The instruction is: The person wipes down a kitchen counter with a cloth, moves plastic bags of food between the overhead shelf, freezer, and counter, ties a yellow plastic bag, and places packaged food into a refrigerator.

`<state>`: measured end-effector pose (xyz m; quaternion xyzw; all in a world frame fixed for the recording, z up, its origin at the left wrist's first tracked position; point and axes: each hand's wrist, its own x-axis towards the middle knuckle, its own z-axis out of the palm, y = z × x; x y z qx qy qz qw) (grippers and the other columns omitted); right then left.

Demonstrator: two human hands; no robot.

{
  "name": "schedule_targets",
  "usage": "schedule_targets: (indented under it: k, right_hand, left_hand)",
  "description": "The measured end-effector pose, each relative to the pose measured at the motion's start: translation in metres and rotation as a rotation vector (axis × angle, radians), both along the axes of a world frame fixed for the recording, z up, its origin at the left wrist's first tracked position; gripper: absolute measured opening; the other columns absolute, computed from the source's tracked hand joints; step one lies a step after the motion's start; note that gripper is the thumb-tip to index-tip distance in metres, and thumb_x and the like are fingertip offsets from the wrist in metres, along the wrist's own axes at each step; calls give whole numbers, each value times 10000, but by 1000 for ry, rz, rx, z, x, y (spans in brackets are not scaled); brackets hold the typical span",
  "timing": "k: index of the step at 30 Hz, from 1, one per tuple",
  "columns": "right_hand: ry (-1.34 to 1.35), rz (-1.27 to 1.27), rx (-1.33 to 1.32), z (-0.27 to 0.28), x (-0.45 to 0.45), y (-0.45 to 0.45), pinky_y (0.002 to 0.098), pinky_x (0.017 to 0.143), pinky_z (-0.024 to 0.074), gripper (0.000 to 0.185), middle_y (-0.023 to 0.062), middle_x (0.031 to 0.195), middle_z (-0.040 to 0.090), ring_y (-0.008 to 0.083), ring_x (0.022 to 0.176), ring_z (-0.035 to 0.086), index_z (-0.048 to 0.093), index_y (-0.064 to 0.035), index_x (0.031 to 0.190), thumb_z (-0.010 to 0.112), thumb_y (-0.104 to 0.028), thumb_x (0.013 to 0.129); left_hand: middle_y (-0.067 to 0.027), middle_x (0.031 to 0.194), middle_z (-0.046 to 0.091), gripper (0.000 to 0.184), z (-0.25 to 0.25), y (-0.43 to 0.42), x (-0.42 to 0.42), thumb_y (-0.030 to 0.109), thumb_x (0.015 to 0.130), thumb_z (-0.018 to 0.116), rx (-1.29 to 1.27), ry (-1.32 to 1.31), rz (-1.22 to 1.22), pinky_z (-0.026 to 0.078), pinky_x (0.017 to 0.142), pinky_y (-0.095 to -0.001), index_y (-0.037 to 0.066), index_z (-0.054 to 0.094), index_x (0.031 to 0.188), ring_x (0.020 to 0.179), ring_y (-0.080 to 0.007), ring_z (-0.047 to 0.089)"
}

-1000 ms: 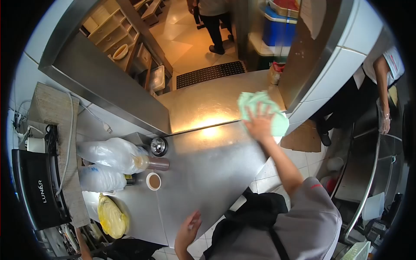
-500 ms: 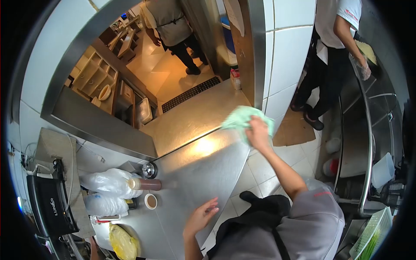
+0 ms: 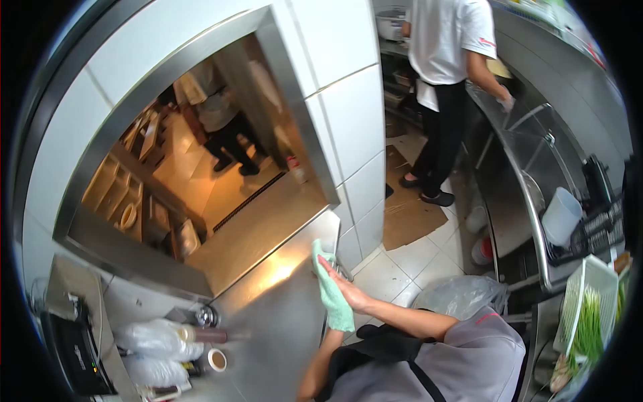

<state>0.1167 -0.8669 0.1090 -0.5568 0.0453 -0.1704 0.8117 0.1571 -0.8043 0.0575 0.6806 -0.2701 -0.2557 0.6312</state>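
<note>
A light green cloth (image 3: pixel 331 298) hangs over the near right edge of the steel counter (image 3: pixel 268 321). My right hand (image 3: pixel 349 295) is on the cloth, its fingers pressed along the cloth's right side. The cloth covers my left hand, and only the left forearm (image 3: pixel 327 362) shows below it. The left fingers are hidden. On the counter's left stand a small cup of brown sauce (image 3: pixel 216 360) and a squeeze bottle (image 3: pixel 209 336) lying on its side, beside clear plastic bags (image 3: pixel 151 342). A round metal call bell (image 3: pixel 206 315) sits by the wall.
A steel-framed pass-through window (image 3: pixel 288 87) opens ahead, with a person (image 3: pixel 218 110) beyond it. At the right, a co-worker (image 3: pixel 439 60) in a white shirt stands at a steel sink unit (image 3: pixel 526 181). A white basket (image 3: pixel 584 301) of green stalks is near my right side.
My right hand has brought the cloth back from the counter's far right corner toward me. My left hand has moved up to the cloth and behind it. The view has turned right.
</note>
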Motion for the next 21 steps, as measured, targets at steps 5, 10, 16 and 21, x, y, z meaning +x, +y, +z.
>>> schedule_targets:
  k: [5, 10, 16, 21]
  right_hand:
    - [437, 30, 640, 57, -9, -7, 324, 869, 412, 577, 39, 1229, 461, 174, 1085, 473, 350, -132, 1309, 328, -529, 890]
    - [155, -131, 577, 57, -2, 4, 265, 570, 445, 190, 28, 721, 579, 120, 628, 549, 522, -91, 804, 583, -269, 820]
    - [165, -270, 231, 26, 14, 10, 278, 540, 423, 191, 39, 651, 560, 127, 608, 540, 533, -21, 786, 504, -209, 803]
    - [336, -230, -681, 31, 4, -7, 347, 595, 429, 282, 77, 649, 563, 272, 653, 552, 583, -48, 882, 539, -317, 808]
  left_hand:
    - [-229, 1396, 138, 578, 31, 20, -20, 311, 901, 377, 219, -944, -99, 241, 1012, -383, 3, 176, 1347, 1285, -326, 192]
    - [-264, 1250, 391, 491, 45, 23, -33, 297, 868, 431, -38, -321, -40, 314, 936, -409, -39, 382, 1222, 1155, -356, 395]
    - [-168, 978, 584, 350, 42, 23, -42, 210, 849, 470, -92, -339, 175, 440, 751, -372, -51, 500, 1081, 869, -287, 578]
    - [-125, 1031, 544, 349, 76, 29, -40, 170, 813, 561, -315, 89, 287, 417, 819, -321, -46, 495, 1079, 957, -192, 529]
